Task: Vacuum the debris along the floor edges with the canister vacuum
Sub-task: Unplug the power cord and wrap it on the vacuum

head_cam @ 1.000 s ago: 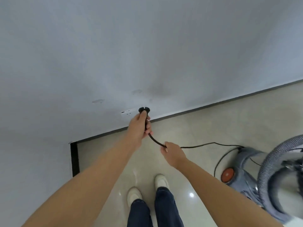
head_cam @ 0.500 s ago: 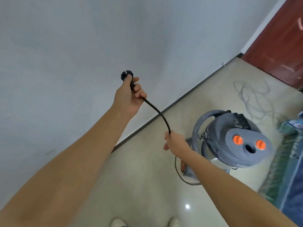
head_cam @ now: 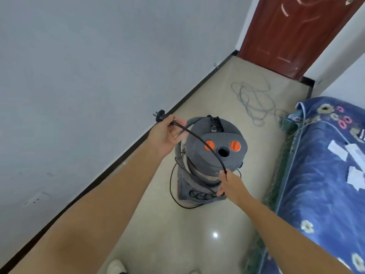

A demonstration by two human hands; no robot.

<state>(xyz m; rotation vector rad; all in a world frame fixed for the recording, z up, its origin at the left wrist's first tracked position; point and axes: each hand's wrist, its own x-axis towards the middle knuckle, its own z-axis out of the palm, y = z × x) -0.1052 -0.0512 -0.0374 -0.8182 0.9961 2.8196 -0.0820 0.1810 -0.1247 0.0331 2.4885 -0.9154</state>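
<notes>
A pale grey wall fills the left of the view, meeting a beige tiled floor along a dark skirting strip that runs diagonally toward a reddish-brown door at the top right. Along the right edge lies a bed covered with a blue flowered spread, with a few white paper scraps on it. In the middle of the floor, between wall and bed, stands the grey canister vacuum — its lid shows two orange caps and a round opening — with a ribbed grey hose curling down its left side. A loose tangle of grey cable lies on the tiles beyond it, near the door. A person's two bare arms reach in from below. The left hand is closed around the black power cord just behind its plug, which sticks out past the fist toward the wall, prongs free in the air. The right hand pinches the same cord farther along, in front of the vacuum's lower body, fingers curled shut — the cord arches between the two hands across the lid. More cord loops on the floor around the vacuum's base. A white wall socket sits low on the wall at the left, well apart from the plug. The toe of a pale shoe shows at the bottom edge.
</notes>
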